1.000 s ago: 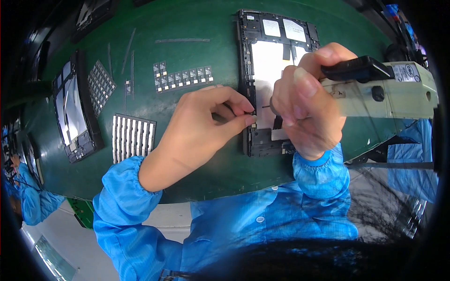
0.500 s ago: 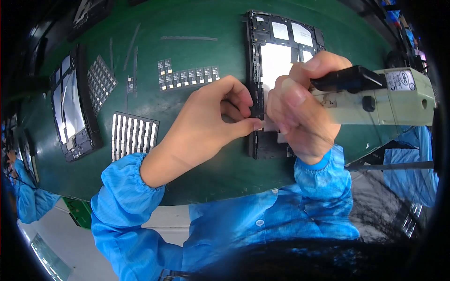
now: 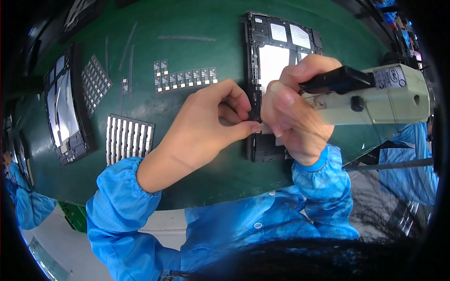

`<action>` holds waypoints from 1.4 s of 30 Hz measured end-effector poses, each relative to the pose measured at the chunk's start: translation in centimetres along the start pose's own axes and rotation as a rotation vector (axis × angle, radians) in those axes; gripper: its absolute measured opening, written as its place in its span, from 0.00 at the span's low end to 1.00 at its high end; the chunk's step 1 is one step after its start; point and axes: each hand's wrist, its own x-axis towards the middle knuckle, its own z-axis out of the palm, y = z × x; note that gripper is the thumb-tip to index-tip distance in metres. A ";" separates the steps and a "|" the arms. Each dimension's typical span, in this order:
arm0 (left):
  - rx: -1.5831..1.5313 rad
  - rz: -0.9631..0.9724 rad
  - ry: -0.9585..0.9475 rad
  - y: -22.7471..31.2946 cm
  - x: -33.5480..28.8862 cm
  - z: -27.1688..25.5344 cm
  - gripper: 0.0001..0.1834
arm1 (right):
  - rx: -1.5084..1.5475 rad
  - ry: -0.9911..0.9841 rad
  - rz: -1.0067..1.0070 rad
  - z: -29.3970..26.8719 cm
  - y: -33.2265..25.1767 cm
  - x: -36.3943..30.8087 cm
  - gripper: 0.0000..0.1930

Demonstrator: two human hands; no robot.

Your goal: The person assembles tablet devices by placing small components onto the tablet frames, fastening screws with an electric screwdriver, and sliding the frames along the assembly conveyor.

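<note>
A black tablet frame (image 3: 276, 47) with white and silver inner parts lies face-open on the green mat (image 3: 197, 28). My left hand (image 3: 206, 129) pinches the frame's left edge between thumb and fingers, near its middle. My right hand (image 3: 293, 114) grips a cream-coloured electric screwdriver (image 3: 375, 93) with a black lever, held over the frame's lower half. The screwdriver's tip is hidden behind my fingers. Both forearms wear blue sleeves.
A strip of small black and gold parts (image 3: 185, 78) lies left of the frame. A silver tray of slotted parts (image 3: 129, 138) and a dark grid pad (image 3: 95, 82) sit further left. Another open tablet frame (image 3: 65, 107) lies at the mat's left. A blue-sleeved person (image 3: 21, 206) is at far left.
My left hand has moved right from beside the frame onto its left edge and now pinches it. My right hand with the screwdriver stayed over the frame.
</note>
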 end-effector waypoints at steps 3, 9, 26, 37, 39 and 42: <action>0.017 0.009 0.006 -0.1 0.0 0.0 0.17 | 0.018 -0.013 -0.003 0.2 0.2 0.0 0.14; 0.030 0.010 -0.003 -0.1 0.1 -0.1 0.18 | -0.105 -0.097 -0.144 0.3 0.5 0.2 0.16; -0.028 0.094 -0.039 -0.8 0.1 -0.1 0.15 | -0.285 -0.128 -0.253 0.1 1.7 0.4 0.12; 0.139 0.114 -0.018 0.6 0.2 0.1 0.26 | -0.051 -0.195 -0.137 0.0 1.1 0.4 0.20; 0.324 0.252 -0.048 0.3 0.7 -0.2 0.26 | -0.112 -0.209 -0.283 -0.1 1.2 0.6 0.17; 0.072 0.034 0.023 0.9 -0.1 0.6 0.23 | 0.145 -0.174 0.050 -0.7 -0.2 0.4 0.17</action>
